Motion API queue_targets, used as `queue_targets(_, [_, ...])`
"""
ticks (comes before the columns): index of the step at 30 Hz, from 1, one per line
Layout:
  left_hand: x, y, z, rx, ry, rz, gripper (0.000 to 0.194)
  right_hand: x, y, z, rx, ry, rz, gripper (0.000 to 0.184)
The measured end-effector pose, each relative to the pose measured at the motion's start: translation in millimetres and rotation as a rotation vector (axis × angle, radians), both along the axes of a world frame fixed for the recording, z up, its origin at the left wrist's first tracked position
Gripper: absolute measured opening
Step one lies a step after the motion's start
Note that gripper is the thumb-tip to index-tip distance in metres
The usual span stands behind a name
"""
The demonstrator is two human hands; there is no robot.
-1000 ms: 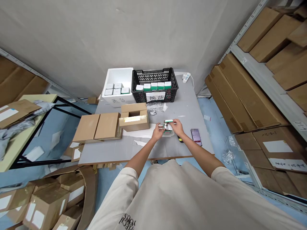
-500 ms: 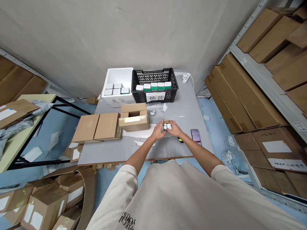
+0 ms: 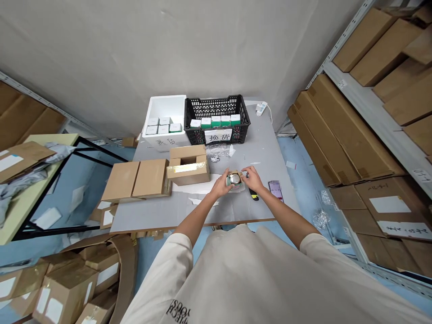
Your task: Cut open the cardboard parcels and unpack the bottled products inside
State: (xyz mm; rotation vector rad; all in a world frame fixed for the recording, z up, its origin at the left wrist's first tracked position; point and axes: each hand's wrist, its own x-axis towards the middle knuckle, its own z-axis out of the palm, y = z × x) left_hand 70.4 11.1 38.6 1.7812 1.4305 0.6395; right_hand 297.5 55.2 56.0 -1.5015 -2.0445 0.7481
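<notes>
A small box (image 3: 228, 180) with a green side stands on the table in front of me, a round, shiny silver-topped object (image 3: 235, 178) showing in it. My left hand (image 3: 222, 183) grips the box from its left side. At the right edge of the box, my right hand (image 3: 251, 178) has thumb and fingers pinched together; what lies between them is too small to make out. Just below the right hand lies a black and yellow tool (image 3: 254, 194), partly covered by the wrist. A phone (image 3: 276, 191) with a lit screen is right of that forearm.
Behind, a white foam box (image 3: 167, 101) and a black plastic crate (image 3: 218, 101) hold several small white-and-green boxes. Left on the table (image 3: 141, 218) stand an open carton (image 3: 189, 178) and closed cartons (image 3: 120, 180). Bubble wrap (image 3: 218, 150) lies before the crate. Shelves of cartons (image 3: 351, 135) rise at right.
My right hand has moved off the top of the object to the box's right edge, with fingers pinched. The silver top now shows fully. My left hand stays on the box.
</notes>
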Motion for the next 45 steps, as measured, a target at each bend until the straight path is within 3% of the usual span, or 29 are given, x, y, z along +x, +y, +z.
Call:
queue_targets(4, [4,-2,1.2,-0.003,0.039,0.015,0.106,-9,-2,11.8,0.016,-0.14,0.198,0.031])
queue_targets(6, [5,-3,1.1,-0.008,0.055,0.013,0.11,-15,-3,18.8,0.018,-0.238,0.231,0.029])
queue_targets(10, [4,-3,-1.9,0.002,0.071,-0.003,0.111,-30,-7,33.7,-0.017,-0.482,0.239,0.021])
queue_targets(18, [2,-3,-3.7,0.004,0.111,-0.057,0.115,-66,-2,47.2,-0.184,-0.788,0.138,0.041])
queue_targets(23, [1,-4,0.5,0.0,0.139,-0.061,0.117,-77,1,46.2,-0.224,-0.839,0.097,0.055])
queue_targets(27, [0,-5,1.2,0.01,0.124,-0.054,0.118,-78,-1,45.4,-0.207,-0.828,0.09,0.053])
queue_targets(39, [10,-7,6.5,0.02,0.102,-0.076,0.121,-52,-23,57.9,-0.059,-0.751,0.082,0.05])
queue_targets(45, [17,-8,16.0,0.072,0.207,-0.099,0.115,-43,-26,62.7,-0.068,-0.719,0.121,0.048])
